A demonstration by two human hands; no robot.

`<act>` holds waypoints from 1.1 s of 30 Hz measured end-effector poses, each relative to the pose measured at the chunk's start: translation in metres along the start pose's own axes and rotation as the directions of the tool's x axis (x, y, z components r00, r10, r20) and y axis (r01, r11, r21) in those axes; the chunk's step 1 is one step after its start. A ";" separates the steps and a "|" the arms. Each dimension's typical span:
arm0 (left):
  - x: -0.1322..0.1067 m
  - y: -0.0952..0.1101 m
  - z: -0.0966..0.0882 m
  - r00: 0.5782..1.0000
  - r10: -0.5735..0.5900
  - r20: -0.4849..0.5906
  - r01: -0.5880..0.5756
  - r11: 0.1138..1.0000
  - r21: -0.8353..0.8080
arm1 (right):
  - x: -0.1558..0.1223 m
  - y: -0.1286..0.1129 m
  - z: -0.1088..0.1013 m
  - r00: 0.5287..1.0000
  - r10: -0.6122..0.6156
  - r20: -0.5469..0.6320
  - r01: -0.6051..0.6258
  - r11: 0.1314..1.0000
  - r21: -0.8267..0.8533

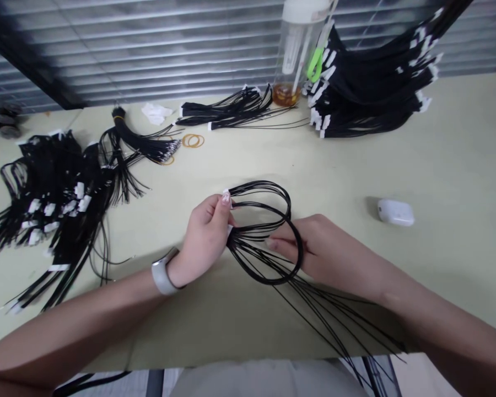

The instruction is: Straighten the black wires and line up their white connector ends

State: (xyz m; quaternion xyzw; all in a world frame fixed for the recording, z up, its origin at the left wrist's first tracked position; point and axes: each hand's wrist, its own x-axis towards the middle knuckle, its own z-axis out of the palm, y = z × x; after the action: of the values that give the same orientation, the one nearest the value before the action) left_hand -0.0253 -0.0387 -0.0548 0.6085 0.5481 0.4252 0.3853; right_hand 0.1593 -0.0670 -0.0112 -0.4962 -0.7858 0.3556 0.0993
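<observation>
My left hand [209, 231] is closed around the white-tagged end of a bundle of thin black cables [268, 278], thumb on top. From that grip the cables bend into two loops toward the right, and their loose ends trail down past the table's front edge. My right hand [306, 242] is at the right side of the loops, its fingers behind and inside the nearer loop. Its thumb and fingertips are close together beside the strands; whether they pinch a cable is partly hidden.
Piles of black cables with white connectors [66, 204] lie at the left. Behind are another cable bundle [227, 110], rubber bands [193, 140], a clear bottle [289, 60] and a tall cable stack [367, 82]. A white earbud case [395, 213] sits to the right.
</observation>
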 end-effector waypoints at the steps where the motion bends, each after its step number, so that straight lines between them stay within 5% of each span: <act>1: 0.000 0.001 0.000 1.000 0.006 0.005 -0.006 1.000 0.019 | 0.001 -0.001 0.002 1.000 -0.023 0.010 0.022 0.999 0.025; 10: -0.008 0.011 -0.001 0.996 0.072 0.056 -0.078 0.991 0.112 | 0.009 -0.002 0.029 0.994 -0.109 -0.020 0.110 0.977 0.183; 21: -0.009 0.012 0.000 0.992 0.091 0.083 -0.100 0.988 0.120 | 0.009 -0.002 0.026 0.997 -0.074 -0.019 0.076 0.989 0.125; 28: -0.006 0.014 -0.001 0.995 0.063 0.077 -0.072 0.991 0.113 | -0.001 0.004 -0.001 0.999 0.008 0.033 0.000 0.968 -0.252; 33: -0.003 0.012 -0.001 0.998 0.038 0.052 -0.043 0.994 0.103 | -0.004 0.027 -0.030 0.958 0.147 -0.246 -0.238 0.887 -0.397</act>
State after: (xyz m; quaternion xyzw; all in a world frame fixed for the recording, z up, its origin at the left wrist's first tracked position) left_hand -0.0223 -0.0432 -0.0439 0.6492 0.5471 0.3886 0.3581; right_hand 0.1961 -0.0498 -0.0060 -0.6164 -0.7757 0.1310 0.0359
